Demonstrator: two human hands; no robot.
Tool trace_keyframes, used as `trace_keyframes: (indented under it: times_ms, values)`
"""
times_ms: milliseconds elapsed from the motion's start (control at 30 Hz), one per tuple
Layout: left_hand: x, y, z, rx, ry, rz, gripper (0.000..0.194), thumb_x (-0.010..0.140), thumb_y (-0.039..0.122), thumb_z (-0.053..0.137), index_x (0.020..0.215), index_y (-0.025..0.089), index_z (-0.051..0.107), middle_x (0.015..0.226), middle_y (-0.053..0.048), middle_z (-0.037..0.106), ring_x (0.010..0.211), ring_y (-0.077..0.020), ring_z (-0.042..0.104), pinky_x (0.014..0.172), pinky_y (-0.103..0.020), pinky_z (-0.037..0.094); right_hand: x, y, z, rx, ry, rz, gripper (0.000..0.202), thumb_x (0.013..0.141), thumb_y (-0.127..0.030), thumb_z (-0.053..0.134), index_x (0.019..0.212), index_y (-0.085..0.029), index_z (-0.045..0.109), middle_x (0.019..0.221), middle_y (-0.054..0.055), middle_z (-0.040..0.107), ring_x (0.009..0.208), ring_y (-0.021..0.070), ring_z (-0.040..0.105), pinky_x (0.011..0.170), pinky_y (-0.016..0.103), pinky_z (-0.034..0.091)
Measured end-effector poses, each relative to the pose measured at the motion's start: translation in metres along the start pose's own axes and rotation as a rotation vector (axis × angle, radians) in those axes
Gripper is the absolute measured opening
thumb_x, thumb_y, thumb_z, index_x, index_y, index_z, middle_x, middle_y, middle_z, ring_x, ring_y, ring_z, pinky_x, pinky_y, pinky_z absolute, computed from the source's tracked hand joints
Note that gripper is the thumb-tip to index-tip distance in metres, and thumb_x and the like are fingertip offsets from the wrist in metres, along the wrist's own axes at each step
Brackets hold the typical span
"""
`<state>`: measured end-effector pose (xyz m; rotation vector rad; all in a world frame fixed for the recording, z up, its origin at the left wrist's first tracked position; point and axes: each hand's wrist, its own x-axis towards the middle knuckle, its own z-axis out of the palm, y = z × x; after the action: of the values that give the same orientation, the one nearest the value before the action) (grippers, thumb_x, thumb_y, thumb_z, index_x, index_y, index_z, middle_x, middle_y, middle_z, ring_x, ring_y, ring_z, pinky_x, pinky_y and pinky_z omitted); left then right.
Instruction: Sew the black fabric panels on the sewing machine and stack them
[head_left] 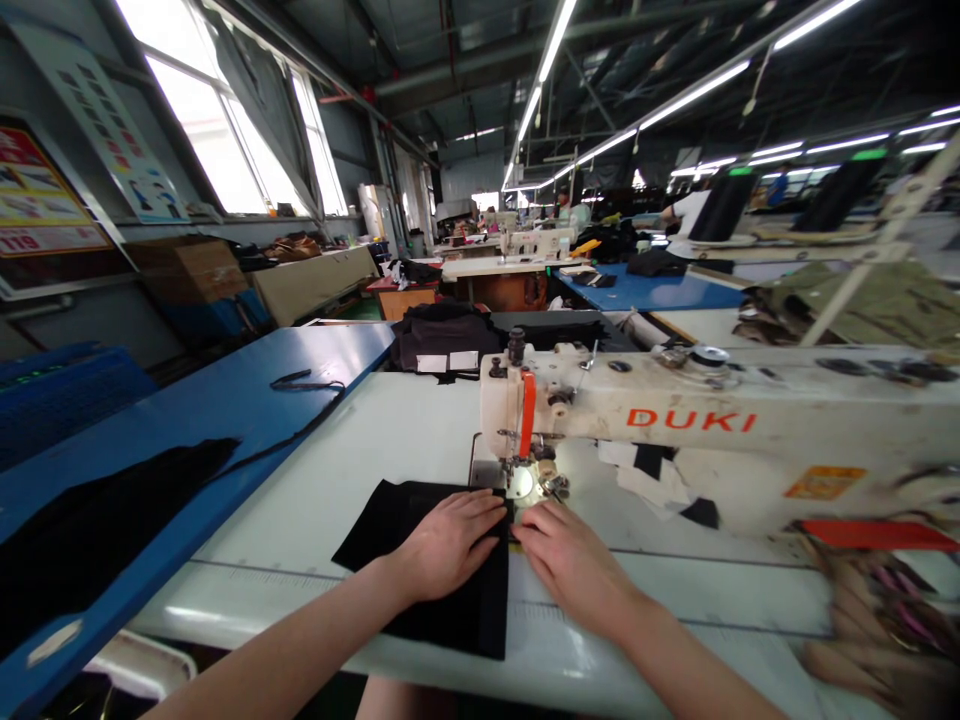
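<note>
A worker's left hand (454, 545) lies open across a flat panel of black fabric (480, 620) on a pale green tabletop (420, 420), its fingers extended, apparently to keep the cloth smooth and square. The right hand (574, 560) curls at the panel's right edge, its fingers bent near the lit metal needle plate (523, 482), seemingly to steady that edge; whether they pinch the fabric, one cannot tell. The panel's far edge reaches the needle area of a cream sewing machine with orange "DUKI" lettering (697, 390). Beyond the machine's head sit dark folded garments with white labels (442, 335), probably stacked there within reach. Farther back, fluorescent lights (555, 45) run above the workshop.
</note>
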<state>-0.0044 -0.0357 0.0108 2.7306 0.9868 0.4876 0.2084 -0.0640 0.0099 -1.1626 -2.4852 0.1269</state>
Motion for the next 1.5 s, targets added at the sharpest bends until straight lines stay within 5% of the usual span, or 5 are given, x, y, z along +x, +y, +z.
trace_keyframes:
  times_ms: [400,767,1033,1233,1500]
  values:
    - [0.001,0.0,-0.001,0.012,-0.015,0.007,0.039,0.09,0.024,0.046,0.129,0.022,0.048,0.132,-0.006,0.052,0.126,-0.0213,0.043,0.106,-0.041,0.035,0.002,0.004,0.004,0.02,0.096,0.071,0.019,0.088,-0.012,0.045,0.098,-0.02,0.06,0.089,0.005,0.057,0.087,0.0188,0.051,0.08,0.035,0.045]
    - [0.001,0.002,-0.005,-0.029,-0.047,-0.045,0.038,0.09,0.024,0.048,0.127,0.025,0.048,0.133,-0.004,0.052,0.127,-0.0217,0.041,0.106,-0.045,0.03,0.009,0.004,0.005,-0.086,0.015,0.031,0.017,0.089,-0.014,0.045,0.096,-0.018,0.059,0.089,0.005,0.055,0.089,0.0203,0.049,0.082,0.038,0.044]
    - [0.03,-0.016,0.01,-0.194,0.162,-0.297,0.011,0.083,0.016,0.055,0.087,0.019,0.065,0.093,-0.003,0.064,0.092,-0.0167,0.059,0.086,-0.029,0.047,0.01,0.003,0.005,-0.111,0.006,0.04,0.015,0.09,-0.018,0.046,0.095,-0.019,0.06,0.089,0.005,0.056,0.09,0.0207,0.051,0.082,0.038,0.044]
    - [0.055,-0.015,-0.014,0.045,-0.172,-0.583,0.028,0.073,0.036,0.066,0.096,0.02,0.062,0.103,-0.006,0.063,0.101,-0.0249,0.056,0.085,-0.035,0.045,0.01,0.005,0.008,-0.108,0.028,0.047,0.012,0.089,-0.022,0.049,0.091,-0.02,0.061,0.088,0.005,0.056,0.09,0.0206,0.052,0.083,0.037,0.045]
    - [0.076,-0.018,-0.029,0.041,-0.46,-0.628,0.024,0.068,0.043,0.064,0.079,0.022,0.067,0.082,-0.004,0.069,0.082,-0.0265,0.065,0.07,-0.032,0.049,0.01,0.005,0.007,-0.114,0.023,0.041,0.013,0.089,-0.022,0.049,0.093,-0.018,0.061,0.089,0.005,0.057,0.09,0.0214,0.052,0.083,0.039,0.044]
